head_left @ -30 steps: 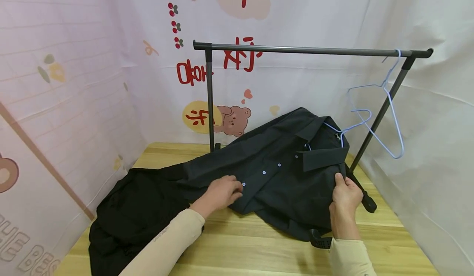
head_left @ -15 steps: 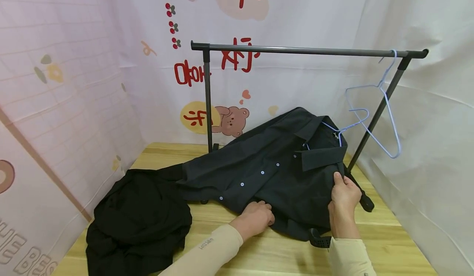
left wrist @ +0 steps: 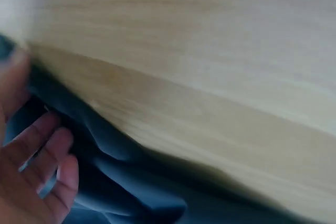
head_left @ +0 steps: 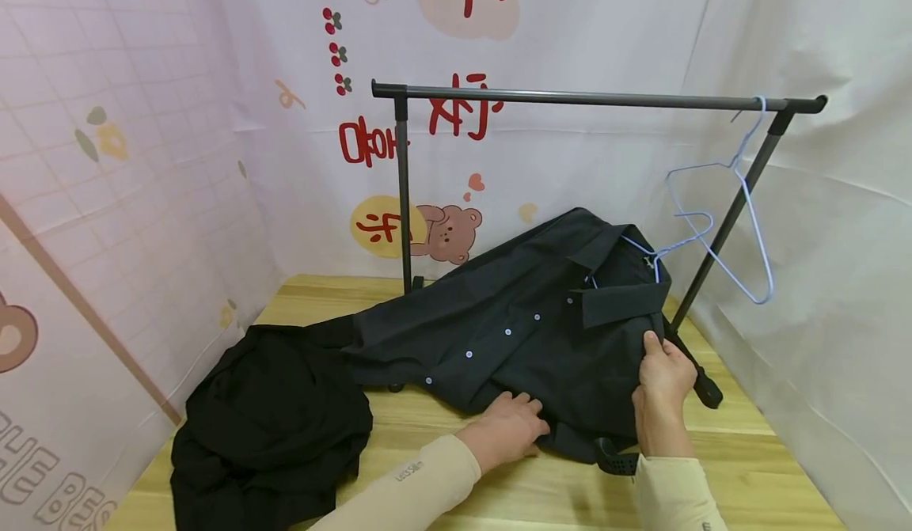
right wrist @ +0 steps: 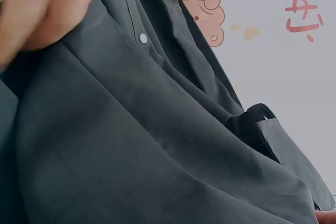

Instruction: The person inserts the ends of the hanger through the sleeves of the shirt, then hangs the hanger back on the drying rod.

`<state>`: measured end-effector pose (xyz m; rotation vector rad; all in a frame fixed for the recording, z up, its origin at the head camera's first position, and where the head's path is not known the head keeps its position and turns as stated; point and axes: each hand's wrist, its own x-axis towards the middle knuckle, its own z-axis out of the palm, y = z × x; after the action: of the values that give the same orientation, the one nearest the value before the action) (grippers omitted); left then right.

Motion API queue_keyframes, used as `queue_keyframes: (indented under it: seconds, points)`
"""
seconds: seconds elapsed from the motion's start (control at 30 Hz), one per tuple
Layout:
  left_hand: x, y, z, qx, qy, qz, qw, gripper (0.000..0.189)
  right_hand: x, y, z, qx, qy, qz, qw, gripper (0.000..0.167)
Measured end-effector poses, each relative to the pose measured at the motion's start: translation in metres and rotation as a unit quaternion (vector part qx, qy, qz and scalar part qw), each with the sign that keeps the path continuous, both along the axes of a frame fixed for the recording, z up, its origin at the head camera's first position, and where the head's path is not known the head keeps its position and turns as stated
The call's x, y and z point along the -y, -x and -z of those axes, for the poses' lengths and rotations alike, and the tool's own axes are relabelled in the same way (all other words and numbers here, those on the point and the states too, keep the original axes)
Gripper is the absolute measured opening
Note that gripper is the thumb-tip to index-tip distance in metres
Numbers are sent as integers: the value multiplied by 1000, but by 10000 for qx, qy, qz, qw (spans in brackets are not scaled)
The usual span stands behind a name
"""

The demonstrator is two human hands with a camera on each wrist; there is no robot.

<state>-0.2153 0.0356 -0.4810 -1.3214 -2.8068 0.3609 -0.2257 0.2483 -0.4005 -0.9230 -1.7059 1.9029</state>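
Observation:
A dark button-up shirt (head_left: 563,365) lies slanted on the table, its collar toward the right. A blue wire hanger (head_left: 677,244) sits inside it, the hook sticking out of the neck opening. My right hand (head_left: 664,373) pinches the shirt near the shoulder below the collar, thumb on top. At the lower front edge, my left hand (head_left: 507,428) touches the cloth with its fingers spread. In the left wrist view, the fingers (left wrist: 46,148) are loosely bent over dark folds, thumb apart. The right wrist view shows shirt cloth (right wrist: 131,124) and a white button (right wrist: 143,38).
Another blue hanger (head_left: 757,230) hangs at the right end of a dark metal rack (head_left: 570,97). A heap of black cloth (head_left: 274,428) lies on the left of the wooden table (head_left: 570,499). Printed white curtains (head_left: 606,32) surround the table.
My left hand has moved right along the shirt's front, from near the buttons to the lower edge, and its fingers have spread. My right hand keeps its grip in the same place.

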Motion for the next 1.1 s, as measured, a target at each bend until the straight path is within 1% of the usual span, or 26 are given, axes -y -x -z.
queue_keyframes:
  seconds: [0.03,0.07,0.1,0.13,0.17,0.2,0.23,0.27,0.3,0.33,0.4,0.47,0.5,0.53,0.57,0.6,0.63,0.67,0.73,0.77,0.8,0.87,0.93,0.97,1.0,1.1]
  points:
    - [-3,-1,2,-116,99,-51,9999,16,0,0,1,10,6,0,10000,39]
    - [-4,-1,3,-202,57,-94,9997,8,-1,0,1,16,9,5,10000,39]
    - [-3,-1,3,-247,-112,-131,9995,5,-1,-1,1,30,5,11,10000,39]
    - [0,1,3,-138,-404,-156,9990,11,-1,-1,2,30,-2,0,10000,41]
    - [4,4,1,92,-815,-194,9964,15,-2,-1,2,28,1,2,10000,41]
    - [9,8,-2,435,-1315,-216,9901,17,-2,-1,2,10,-8,4,10000,41]
    - [15,13,-5,821,-1858,-232,9789,18,-3,-1,3,6,6,8,10000,42]
    - [22,18,-11,1276,-2418,-305,9614,17,-3,0,3,0,4,11,10000,43]
    - [28,22,-18,1759,-2961,-438,9378,17,-4,0,3,-7,10,17,10000,45]
    - [35,27,-27,2205,-3462,-606,9098,18,-4,1,3,-32,30,29,10000,46]
    - [50,37,-42,2688,-4291,-941,8572,17,-4,2,3,-47,70,40,10000,49]
    - [63,45,-59,2898,-4874,-1299,8134,19,-5,2,3,-42,68,32,10000,52]
    - [70,48,-67,2921,-5060,-1421,7991,20,-5,2,3,-40,70,41,10000,52]
    - [75,52,-75,2902,-5150,-1517,7922,20,-5,2,3,-46,74,36,10000,53]
    - [81,55,-82,2909,-5196,-1579,7877,21,-5,2,3,-39,62,36,10000,53]
    - [86,57,-89,2913,-5190,-1628,7869,21,-5,2,3,-41,86,59,9999,52]
    - [91,59,-94,2936,-5132,-1652,7894,20,-5,2,3,-42,48,58,10000,52]
    - [96,61,-99,2969,-5015,-1639,7959,19,-6,1,3,-52,44,71,10000,51]
    - [105,65,-103,3033,-4635,-1611,8168,18,-7,1,3,-69,47,107,9999,50]
    - [108,66,-102,3064,-4348,-1588,8318,18,-8,1,4,-65,48,124,9999,49]
    - [112,67,-100,3069,-4031,-1542,8483,19,-9,0,4,-79,63,131,9999,49]
    - [120,67,-92,3141,-3417,-1542,8722,19,-11,0,4,-102,109,157,9998,47]
    - [128,65,-80,3109,-2820,-1637,8928,19,-12,-1,5,-119,142,163,9997,46]
    - [132,64,-74,3067,-2566,-1725,9002,20,-13,-1,5,-131,171,158,9996,45]
    - [137,63,-67,3029,-2367,-1851,9044,22,-13,0,6,-159,223,157,9995,44]
    - [151,61,-51,2797,-1911,-2236,9139,28,-14,-1,6,-182,284,149,9993,42]
